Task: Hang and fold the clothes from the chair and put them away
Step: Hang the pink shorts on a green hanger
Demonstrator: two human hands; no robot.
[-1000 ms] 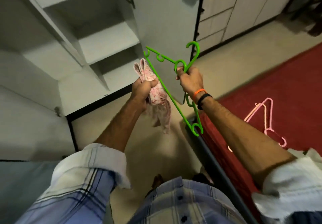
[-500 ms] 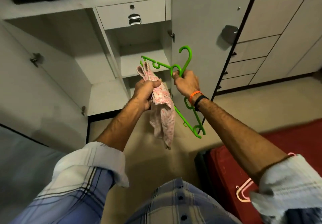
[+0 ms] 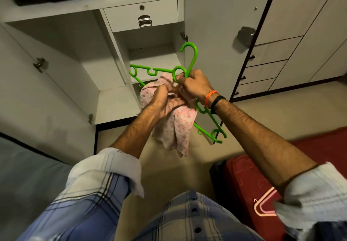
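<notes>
Both hands [image 3: 180, 94] on hanger [image 3: 189, 66], garment [image 3: 176, 126]

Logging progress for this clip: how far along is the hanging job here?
Nothing visibly put away: wardrobe shelf is bare. In hand: right hand grips the green hanger, left hand holds the pink garment bunched against it, not yet draped. Left: hang it; pink hanger waits on the red surface.

The hanger [image 3: 189, 66] is bright green. Just below it, the bunched cloth [image 3: 178, 126] is pale pink with a small darker pink print. Right of the hanger, one wristband [image 3: 210, 96] is orange, the next black [image 3: 216, 102]. Well below it, the shirt [image 3: 193, 220] is blue-and-white plaid; a second hanger [image 3: 262, 206] is pink on a red surface [image 3: 244, 180]. Behind, the wardrobe [image 3: 142, 13] is grey-white.
</notes>
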